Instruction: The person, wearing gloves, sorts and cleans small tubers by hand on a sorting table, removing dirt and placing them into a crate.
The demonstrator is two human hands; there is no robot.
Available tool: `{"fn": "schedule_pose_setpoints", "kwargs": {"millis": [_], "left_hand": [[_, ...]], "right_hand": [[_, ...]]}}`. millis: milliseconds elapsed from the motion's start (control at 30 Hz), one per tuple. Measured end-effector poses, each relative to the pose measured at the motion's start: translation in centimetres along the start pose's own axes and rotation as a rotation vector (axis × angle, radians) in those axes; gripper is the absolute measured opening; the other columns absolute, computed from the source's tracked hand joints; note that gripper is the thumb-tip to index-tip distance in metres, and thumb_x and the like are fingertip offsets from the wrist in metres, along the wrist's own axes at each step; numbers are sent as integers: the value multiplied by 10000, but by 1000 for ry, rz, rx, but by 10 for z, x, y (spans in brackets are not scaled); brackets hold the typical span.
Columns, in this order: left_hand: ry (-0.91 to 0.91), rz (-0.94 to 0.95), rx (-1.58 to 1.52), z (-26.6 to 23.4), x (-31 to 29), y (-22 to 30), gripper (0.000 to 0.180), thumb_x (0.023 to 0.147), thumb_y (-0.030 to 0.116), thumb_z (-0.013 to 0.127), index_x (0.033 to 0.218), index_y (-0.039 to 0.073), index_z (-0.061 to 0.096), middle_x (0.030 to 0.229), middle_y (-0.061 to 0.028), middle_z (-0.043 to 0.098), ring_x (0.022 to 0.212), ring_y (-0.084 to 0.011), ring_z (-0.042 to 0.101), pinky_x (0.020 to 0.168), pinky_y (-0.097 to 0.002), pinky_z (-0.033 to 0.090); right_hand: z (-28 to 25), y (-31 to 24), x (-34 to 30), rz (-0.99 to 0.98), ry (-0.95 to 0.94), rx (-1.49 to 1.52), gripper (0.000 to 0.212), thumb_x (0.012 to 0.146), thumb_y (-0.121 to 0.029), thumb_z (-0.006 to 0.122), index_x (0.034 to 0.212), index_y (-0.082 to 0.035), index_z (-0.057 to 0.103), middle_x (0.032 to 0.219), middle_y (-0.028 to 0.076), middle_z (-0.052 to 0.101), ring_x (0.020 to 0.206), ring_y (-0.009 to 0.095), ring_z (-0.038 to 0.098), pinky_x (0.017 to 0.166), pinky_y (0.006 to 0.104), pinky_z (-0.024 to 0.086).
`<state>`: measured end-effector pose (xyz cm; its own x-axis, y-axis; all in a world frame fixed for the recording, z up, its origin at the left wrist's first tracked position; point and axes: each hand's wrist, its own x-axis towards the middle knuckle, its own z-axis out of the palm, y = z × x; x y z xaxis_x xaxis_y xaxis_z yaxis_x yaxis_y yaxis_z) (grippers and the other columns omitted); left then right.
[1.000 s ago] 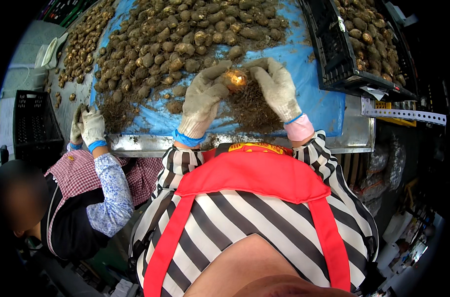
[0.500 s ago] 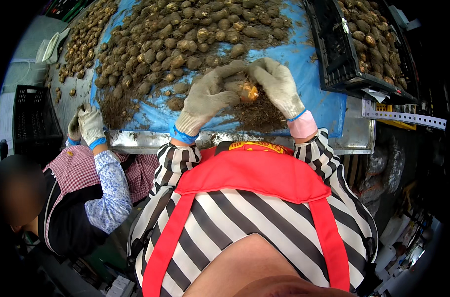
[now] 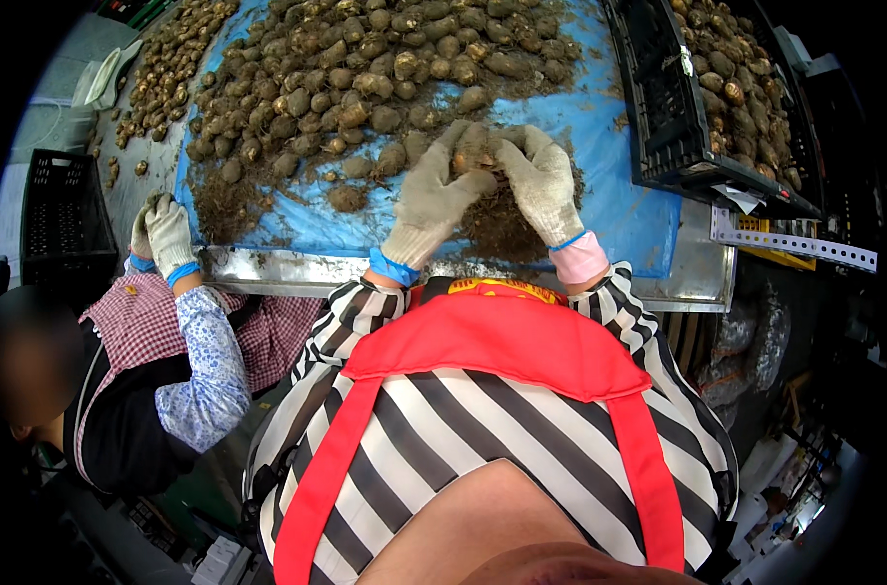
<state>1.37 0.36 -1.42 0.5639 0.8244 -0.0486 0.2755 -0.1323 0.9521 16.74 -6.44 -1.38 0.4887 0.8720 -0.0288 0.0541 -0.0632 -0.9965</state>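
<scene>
My left hand (image 3: 438, 195), in a dirt-stained white knit glove, is closed around a brown, hairy taro corm (image 3: 474, 149) above the blue sheet. From the other side, my right hand (image 3: 541, 183), gloved alike, has its bent fingers against the same corm, with the fingertips partly hidden. Under both hands lies a heap of loose dark roots and soil (image 3: 507, 229). Just beyond them spreads a big pile of taro corms (image 3: 366, 83), many with root hairs on.
Blue plastic sheeting (image 3: 614, 210) covers the metal table (image 3: 702, 249). At right stands a black crate (image 3: 663, 107) full of corms. Smaller corms (image 3: 166, 83) lie far left. A co-worker's gloved hands (image 3: 166, 234) are at the left edge, near another black crate (image 3: 68, 210).
Both hands have drawn closer together, the left one moving right. The corm has turned, so its orange cut face no longer shows.
</scene>
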Motion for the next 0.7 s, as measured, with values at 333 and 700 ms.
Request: {"fn": "schedule_pose_setpoints", "kwargs": {"millis": [333,700], "left_hand": [[-283,-212,-624,-17,-2,6,641,879,288,756,1409,-14,561,1091,-109,711,973,-144,658,831,-302,540],[-309,-145,-610,-10,-10,-2,482,963,171,649,1387,-39,553,1108,-116,692,954,-178,676,839,-300,565]], "right_hand": [[-19,-42,8,-105,-294,137,350,928,-25,595,1269,-34,676,1148,82,700,1010,143,630,903,295,525],[-28,5,39,-14,-186,-185,253,1005,-170,548,1108,-35,736,1056,155,750,993,267,715,888,345,541]]}}
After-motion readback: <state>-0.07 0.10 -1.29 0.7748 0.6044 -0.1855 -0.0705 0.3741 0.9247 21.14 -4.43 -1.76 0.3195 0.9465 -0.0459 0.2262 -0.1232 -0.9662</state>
